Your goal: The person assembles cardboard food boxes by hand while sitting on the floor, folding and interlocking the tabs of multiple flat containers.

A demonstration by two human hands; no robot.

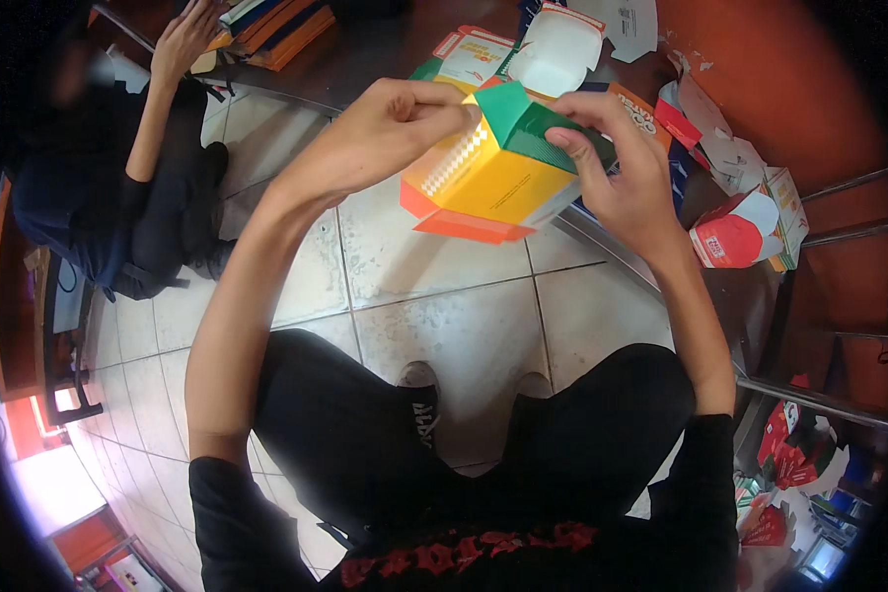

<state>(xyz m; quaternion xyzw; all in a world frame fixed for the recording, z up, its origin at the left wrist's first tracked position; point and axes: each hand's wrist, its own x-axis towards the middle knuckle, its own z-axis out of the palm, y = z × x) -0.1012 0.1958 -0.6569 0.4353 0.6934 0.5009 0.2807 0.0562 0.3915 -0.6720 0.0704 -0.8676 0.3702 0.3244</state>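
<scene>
A yellow carton (513, 189) with green top panels and orange-red flaps at its lower edge is held up in front of me, tilted, above the tiled floor. My left hand (395, 128) pinches its upper left edge between thumb and fingers. On the other side, my right hand (622, 163) grips the green panel, thumb on the near face and fingers behind. A green pointed flap (503, 111) stands up between the two hands. The carton's far side is hidden.
Behind the carton, a dark table (651, 74) bears an open white box (557, 49) and other cartons. A red and white carton (735, 232) sits at the right. Another person's hand (183, 44) is at upper left, near stacked orange folders (281, 35). Red cartons (789, 444) lie lower right.
</scene>
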